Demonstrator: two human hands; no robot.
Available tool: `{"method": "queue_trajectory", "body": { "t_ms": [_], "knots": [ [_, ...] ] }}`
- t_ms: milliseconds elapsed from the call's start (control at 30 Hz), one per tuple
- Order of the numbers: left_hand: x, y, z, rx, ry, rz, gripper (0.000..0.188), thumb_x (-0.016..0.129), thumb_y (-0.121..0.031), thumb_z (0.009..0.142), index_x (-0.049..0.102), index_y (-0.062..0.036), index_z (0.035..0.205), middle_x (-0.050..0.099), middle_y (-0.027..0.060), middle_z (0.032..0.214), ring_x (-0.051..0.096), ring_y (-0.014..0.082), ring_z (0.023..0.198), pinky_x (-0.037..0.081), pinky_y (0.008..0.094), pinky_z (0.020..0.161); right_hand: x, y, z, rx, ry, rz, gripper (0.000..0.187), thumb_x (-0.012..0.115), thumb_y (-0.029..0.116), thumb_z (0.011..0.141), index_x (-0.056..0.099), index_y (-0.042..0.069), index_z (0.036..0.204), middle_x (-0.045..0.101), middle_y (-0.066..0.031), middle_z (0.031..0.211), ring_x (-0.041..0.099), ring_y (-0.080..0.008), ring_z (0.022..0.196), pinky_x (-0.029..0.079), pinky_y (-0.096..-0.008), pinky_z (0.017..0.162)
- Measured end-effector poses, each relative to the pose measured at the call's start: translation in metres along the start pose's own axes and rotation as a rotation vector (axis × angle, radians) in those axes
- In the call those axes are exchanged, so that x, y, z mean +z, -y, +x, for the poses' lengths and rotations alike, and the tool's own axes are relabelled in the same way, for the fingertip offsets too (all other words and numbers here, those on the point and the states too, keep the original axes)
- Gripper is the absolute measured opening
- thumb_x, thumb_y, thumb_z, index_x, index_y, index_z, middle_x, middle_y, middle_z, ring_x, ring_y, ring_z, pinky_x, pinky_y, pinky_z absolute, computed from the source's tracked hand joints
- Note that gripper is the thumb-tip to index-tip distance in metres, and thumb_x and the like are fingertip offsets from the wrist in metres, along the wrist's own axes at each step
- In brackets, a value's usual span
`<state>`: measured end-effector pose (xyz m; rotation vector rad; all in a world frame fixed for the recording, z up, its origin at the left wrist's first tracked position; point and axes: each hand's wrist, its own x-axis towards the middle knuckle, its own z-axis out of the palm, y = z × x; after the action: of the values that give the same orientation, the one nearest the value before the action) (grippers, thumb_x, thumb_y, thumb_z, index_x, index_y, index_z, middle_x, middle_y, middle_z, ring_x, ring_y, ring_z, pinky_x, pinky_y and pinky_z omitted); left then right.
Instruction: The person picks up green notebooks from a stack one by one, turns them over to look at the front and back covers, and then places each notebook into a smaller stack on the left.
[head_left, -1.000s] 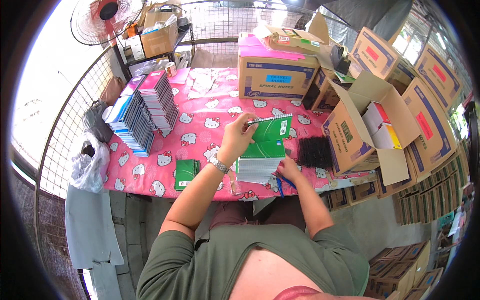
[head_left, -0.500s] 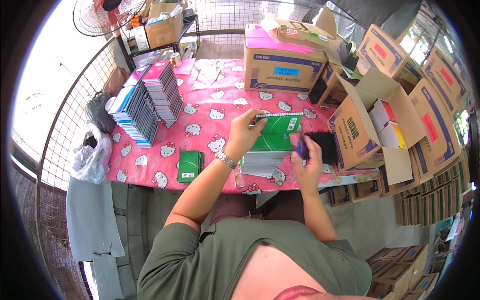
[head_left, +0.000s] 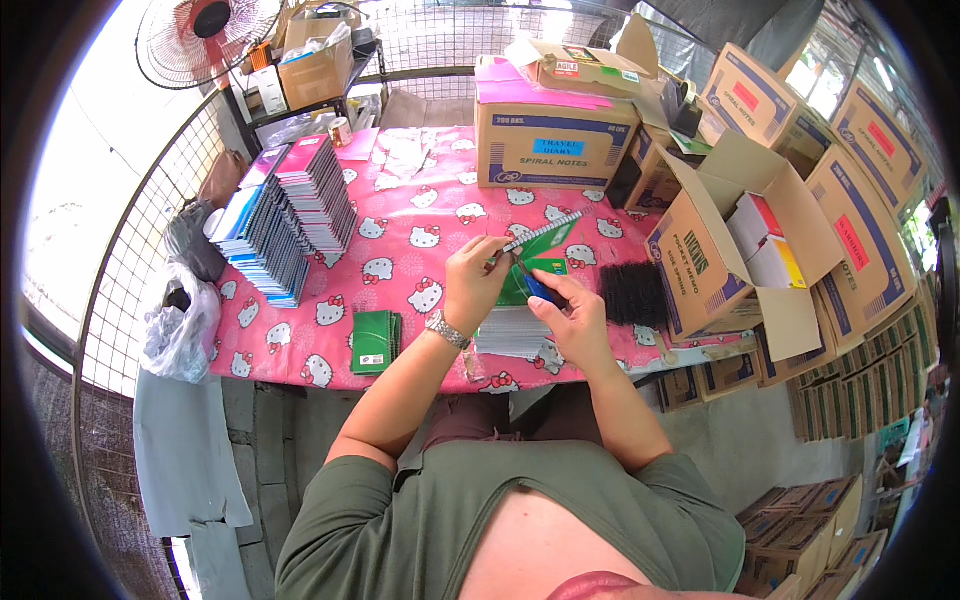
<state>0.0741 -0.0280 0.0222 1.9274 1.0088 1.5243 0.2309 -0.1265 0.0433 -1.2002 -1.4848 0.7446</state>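
My left hand (head_left: 474, 286) grips a green spiral notebook (head_left: 548, 241) by its left end, holding it tilted up with the white coil along its far edge. In my right hand (head_left: 578, 318) is a blue-handled tool (head_left: 537, 288); its dark tip meets the left end of the coil, and my fingers hide its exact kind. Below both hands stands a stack of notebooks (head_left: 512, 336) with a green cover on top. Left of my left wrist lies a small pile of green notebooks (head_left: 373, 340). A black bristly bundle (head_left: 632, 294) sits right of my right hand.
Tall stacks of blue notebooks (head_left: 262, 245) and pink notebooks (head_left: 318, 190) stand on the pink patterned tablecloth (head_left: 400, 272). A closed carton (head_left: 545, 145) is at the back; an open carton (head_left: 700, 265) stands at the right. Plastic bags (head_left: 178, 325) hang at the left edge.
The green notebook has gone from lying flat to tilted up in my left hand. My right hand has moved left with the blue-handled tool, bringing it to the coil's end.
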Motion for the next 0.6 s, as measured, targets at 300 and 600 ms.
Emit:
{"method": "queue_trajectory", "body": {
  "t_ms": [300,600],
  "knots": [
    [-0.067,0.025,-0.022,-0.27,-0.356,-0.405,0.018,0.07,-0.005,0.09,0.066,-0.0004,0.106,0.067,0.0064,0.09,0.067,0.0121,0.071,0.058,0.027,0.055,-0.022,-0.022,-0.005,-0.132,-0.23,-0.056,0.043,0.07,0.013,0.085,0.061,0.004,0.126,0.063,-0.0081,0.114,0.06,-0.018,0.104,0.048,-0.0322,0.092],
    [-0.18,0.141,-0.191,-0.795,-0.518,0.254,0.023,0.069,-0.01,0.087,0.061,0.0017,0.105,0.066,0.0097,0.095,0.064,0.0214,0.079,0.055,0.0351,0.063,-0.034,-0.223,-0.074,0.027,-0.001,-0.764,0.038,0.077,0.025,0.077,0.066,0.006,0.109,0.062,-0.0165,0.103,0.059,-0.0364,0.103,0.046,-0.0454,0.094]
  ]
}}
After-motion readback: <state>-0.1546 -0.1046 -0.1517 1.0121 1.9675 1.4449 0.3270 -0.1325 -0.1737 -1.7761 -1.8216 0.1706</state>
